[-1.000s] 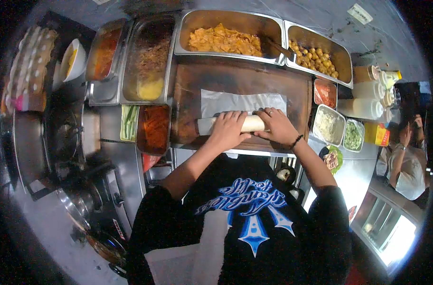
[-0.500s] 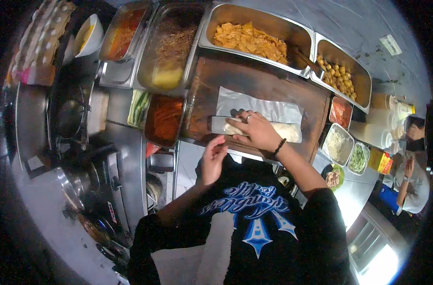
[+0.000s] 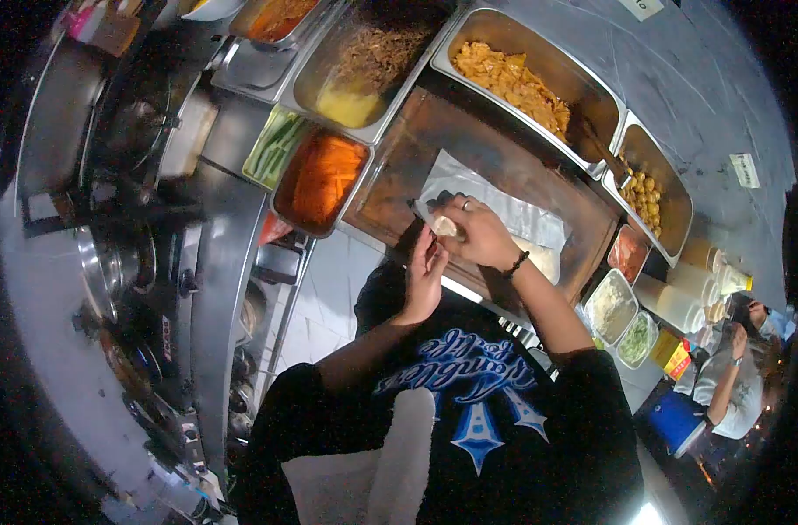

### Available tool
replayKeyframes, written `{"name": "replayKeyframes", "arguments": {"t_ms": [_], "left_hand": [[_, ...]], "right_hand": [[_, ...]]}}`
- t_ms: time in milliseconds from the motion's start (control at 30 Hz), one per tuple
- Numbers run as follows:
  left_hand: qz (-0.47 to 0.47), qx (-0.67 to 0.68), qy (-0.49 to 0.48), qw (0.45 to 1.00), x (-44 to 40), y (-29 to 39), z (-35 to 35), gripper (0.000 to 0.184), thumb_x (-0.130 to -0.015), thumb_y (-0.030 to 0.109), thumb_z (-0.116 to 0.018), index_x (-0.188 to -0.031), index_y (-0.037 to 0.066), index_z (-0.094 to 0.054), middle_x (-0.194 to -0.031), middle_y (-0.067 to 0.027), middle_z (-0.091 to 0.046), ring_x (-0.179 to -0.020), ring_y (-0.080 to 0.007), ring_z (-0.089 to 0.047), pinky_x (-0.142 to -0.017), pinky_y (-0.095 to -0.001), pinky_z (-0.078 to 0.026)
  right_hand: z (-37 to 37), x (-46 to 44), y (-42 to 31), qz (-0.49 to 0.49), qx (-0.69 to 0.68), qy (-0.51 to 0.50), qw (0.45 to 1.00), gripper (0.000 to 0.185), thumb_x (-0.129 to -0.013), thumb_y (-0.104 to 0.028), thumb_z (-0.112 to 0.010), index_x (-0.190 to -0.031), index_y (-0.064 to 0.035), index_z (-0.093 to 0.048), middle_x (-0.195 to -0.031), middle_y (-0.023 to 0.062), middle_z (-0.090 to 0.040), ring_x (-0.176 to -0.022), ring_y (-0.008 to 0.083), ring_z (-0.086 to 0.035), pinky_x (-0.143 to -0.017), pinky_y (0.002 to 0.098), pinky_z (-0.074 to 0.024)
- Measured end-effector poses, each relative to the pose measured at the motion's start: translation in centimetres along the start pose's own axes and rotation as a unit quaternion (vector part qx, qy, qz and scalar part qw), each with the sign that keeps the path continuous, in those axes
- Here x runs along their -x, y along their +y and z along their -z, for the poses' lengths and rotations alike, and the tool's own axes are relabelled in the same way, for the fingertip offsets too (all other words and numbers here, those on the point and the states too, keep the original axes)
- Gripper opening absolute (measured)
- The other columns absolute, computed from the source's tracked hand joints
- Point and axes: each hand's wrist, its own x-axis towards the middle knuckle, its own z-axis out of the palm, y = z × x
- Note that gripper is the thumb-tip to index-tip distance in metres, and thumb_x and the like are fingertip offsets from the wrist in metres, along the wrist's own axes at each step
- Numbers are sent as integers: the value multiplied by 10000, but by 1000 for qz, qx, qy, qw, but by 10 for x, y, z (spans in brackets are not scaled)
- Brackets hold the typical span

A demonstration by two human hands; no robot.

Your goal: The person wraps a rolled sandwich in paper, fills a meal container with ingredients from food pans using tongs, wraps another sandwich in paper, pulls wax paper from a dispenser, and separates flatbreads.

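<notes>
A pale, wrapped roll (image 3: 539, 258) lies along the front of a silvery-white sheet (image 3: 504, 190) on the brown cutting board (image 3: 399, 184). My right hand (image 3: 479, 234) is closed over the roll's left part, with a ring and a dark beaded bracelet showing. Its near end appears lifted and tilted, and a round, cream-coloured face shows there. My left hand (image 3: 425, 280) is upright beside that end, fingers stretched and fingertips close against it; whether they touch I cannot tell. A small, light flap with a dark edge sticks up above these fingertips.
Metal pans of orange-coated pieces (image 3: 513, 83), small round brown items (image 3: 641, 192) and shredded brown food (image 3: 373, 57) line the back. Carrot strips (image 3: 325, 179) and cucumber sticks (image 3: 281, 149) stand left. Tubs and bottles (image 3: 670, 302) stand right; another person (image 3: 731, 385) is beyond.
My right hand has closed around the roll and tilted its left end up. My left hand has risen to that end. The camera view has turned, shifting the surroundings.
</notes>
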Motion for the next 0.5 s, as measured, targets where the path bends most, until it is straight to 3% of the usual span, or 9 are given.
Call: {"name": "replayKeyframes", "arguments": {"t_ms": [300,400,467,500], "left_hand": [[-49,-104,18,993,-1,-22,1,612,-949,88,-565,-1480,17,-270,-1453,-158,-382,-1251,-234,-451,-1053,-330,-355],[-52,-189,17,980,-4,-13,-1,610,-915,58,-591,-1456,8,-314,-1413,-188,-401,-1221,-271,-473,-1018,-336,-390],[-106,-341,34,933,-8,-4,-2,626,-858,34,-638,-1417,-7,-361,-1358,-197,-422,-1151,-311,-515,-955,-351,-446],[-106,-341,34,933,-11,-1,-2,626,-858,34,-638,-1417,-7,-361,-1358,-197,-422,-1151,-311,-515,-955,-351,-446]], "right_hand": [[-5,0,10,15,-5,-16,1000,383,-736,-253,-683,-1067,-60,-668,-1110,158,-575,-1058,344,-540,-899,388,-450],[-5,1,11,21,-10,-14,1000,370,-727,-244,-685,-1037,-43,-665,-1114,166,-573,-1063,349,-537,-910,388,-443],[-4,1,10,27,4,-18,999,379,-730,-223,-674,-1051,-25,-631,-1120,185,-565,-1077,362,-526,-916,396,-437],[-3,1,10,27,4,-17,999,379,-730,-223,-674,-1051,-25,-631,-1120,185,-565,-1077,362,-526,-916,396,-437]]}}
